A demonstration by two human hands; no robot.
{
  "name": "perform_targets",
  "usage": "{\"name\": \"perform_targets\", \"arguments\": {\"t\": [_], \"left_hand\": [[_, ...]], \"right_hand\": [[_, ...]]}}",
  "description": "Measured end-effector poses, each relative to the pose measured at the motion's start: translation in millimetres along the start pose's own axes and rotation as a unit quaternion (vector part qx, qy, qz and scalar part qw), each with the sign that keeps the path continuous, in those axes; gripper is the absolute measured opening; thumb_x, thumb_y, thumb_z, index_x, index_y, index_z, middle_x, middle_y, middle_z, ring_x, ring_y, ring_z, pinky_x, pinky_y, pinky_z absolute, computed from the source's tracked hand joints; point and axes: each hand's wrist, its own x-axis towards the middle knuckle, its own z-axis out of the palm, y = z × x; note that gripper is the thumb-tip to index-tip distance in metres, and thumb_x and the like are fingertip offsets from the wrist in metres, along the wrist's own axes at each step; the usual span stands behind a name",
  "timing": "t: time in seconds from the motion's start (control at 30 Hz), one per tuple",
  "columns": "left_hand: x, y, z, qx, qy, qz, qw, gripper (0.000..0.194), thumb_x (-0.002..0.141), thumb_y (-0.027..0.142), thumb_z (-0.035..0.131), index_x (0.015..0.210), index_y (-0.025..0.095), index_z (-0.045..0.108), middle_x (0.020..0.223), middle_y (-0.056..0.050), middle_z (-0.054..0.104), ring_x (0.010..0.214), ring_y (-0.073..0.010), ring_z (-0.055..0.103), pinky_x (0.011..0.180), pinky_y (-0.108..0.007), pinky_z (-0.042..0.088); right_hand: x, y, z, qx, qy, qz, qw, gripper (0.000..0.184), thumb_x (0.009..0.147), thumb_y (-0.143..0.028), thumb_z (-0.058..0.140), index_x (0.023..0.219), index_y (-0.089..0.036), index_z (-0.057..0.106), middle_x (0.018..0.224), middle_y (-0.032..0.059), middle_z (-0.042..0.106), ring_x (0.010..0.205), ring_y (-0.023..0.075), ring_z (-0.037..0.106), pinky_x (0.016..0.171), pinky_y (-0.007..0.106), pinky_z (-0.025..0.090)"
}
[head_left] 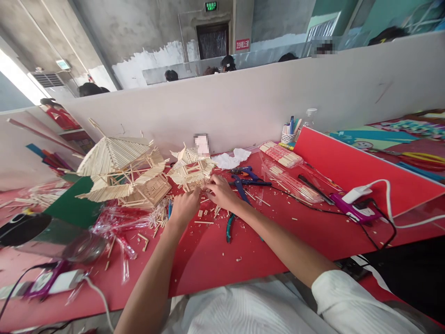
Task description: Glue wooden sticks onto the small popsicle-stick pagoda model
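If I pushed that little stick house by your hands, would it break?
Probably. The little stick house looks made of thin glued sticks, so it is likely light and would slide on the red table. Its open frame seems fragile; a hard push may snap pieces.

**A shared craft workshop**

We see a red tabletop [215, 260] strewn with wooden stick models [121, 171], pliers [239, 185] and a glue gun [354, 208]; a partition [260, 102] divides rows of other seated workers beneath an exit sign [211, 6].

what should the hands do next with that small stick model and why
Probably steady the small stick model with the left hand while the right hand presses at its near edge: both hands meet there, and loose stick pieces lie just below.
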Motion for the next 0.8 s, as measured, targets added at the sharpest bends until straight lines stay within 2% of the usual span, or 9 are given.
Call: {"name": "perform_targets", "arguments": {"t": [0.33,0.47,0.57,0.63,0.8], "left_hand": [[2.1,1.1,6.7,0.003,0.002,0.009,1.000,0.035,0.104,0.029,0.033,0.122,0.017,0.060,0.096,-0.015,0.076,0.087,-0.0286,0.075,0.074,-0.034,0.053],[3.5,-2.5,6.7,-0.005,-0.004,-0.001,1.000,0.034,0.103,0.029,0.034,0.121,0.019,0.061,0.100,-0.015,0.075,0.090,-0.0269,0.074,0.076,-0.033,0.052],[6.5,-6.2,9.6,-0.005,0.000,-0.016,1.000,0.034,0.103,0.027,0.034,0.122,0.020,0.062,0.100,-0.015,0.075,0.089,-0.0275,0.074,0.076,-0.034,0.052],[9.3,-8.4,12.8,-0.002,0.006,-0.024,1.000,0.035,0.102,0.024,0.034,0.124,0.020,0.061,0.100,-0.015,0.075,0.088,-0.0283,0.074,0.076,-0.035,0.052],[15.6,-13.0,18.4,0.008,0.023,-0.036,0.999,0.035,0.101,0.021,0.035,0.124,0.018,0.061,0.099,-0.015,0.075,0.086,-0.0300,0.074,0.075,-0.036,0.052]], "right_hand": [[-0.1,0.2,1.0,-0.016,0.003,0.006,1.000,0.008,0.090,-0.018,0.069,0.097,-0.019,0.073,0.102,0.0088,0.055,0.099,0.0254,0.053,0.088,0.041,0.043],[0.9,0.7,-12.3,0.008,0.013,-0.006,1.000,0.012,0.090,-0.022,0.069,0.102,-0.022,0.072,0.103,0.0082,0.055,0.101,0.0252,0.054,0.090,0.041,0.043],[2.5,8.7,-27.9,0.039,0.021,-0.015,0.999,0.007,0.092,-0.023,0.065,0.092,-0.019,0.070,0.098,0.0070,0.057,0.096,0.0221,0.056,0.089,0.038,0.044],[3.4,17.3,-36.2,0.051,0.009,-0.007,0.999,0.011,0.094,-0.021,0.061,0.086,-0.019,0.069,0.090,0.0052,0.059,0.088,0.0200,0.057,0.085,0.035,0.044],[3.3,35.3,-41.2,0.022,-0.001,0.019,1.000,0.017,0.094,-0.019,0.057,0.080,-0.019,0.066,0.080,0.0040,0.061,0.079,0.0190,0.056,0.077,0.032,0.043]]}}
